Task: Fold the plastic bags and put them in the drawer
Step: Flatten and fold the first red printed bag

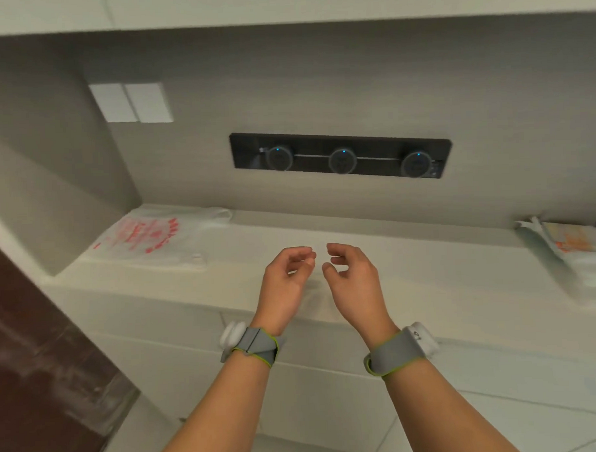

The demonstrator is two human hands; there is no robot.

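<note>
1. Far left on the pale counter: white plastic bag with red print, lying flat against the back wall, well apart from both hands.
2. On the wall above: white double switch plate, then a black panel with three round knobs, each lit by a small blue dot.
3. Centre, above the counter's front edge: left hand and right hand, fingers loosely curled, empty, fingertips near but apart; grey straps on both wrists.
4. Far right: blurred stack of folded bags.
5. Below: flat white cabinet fronts; drawer not discernible.
</note>
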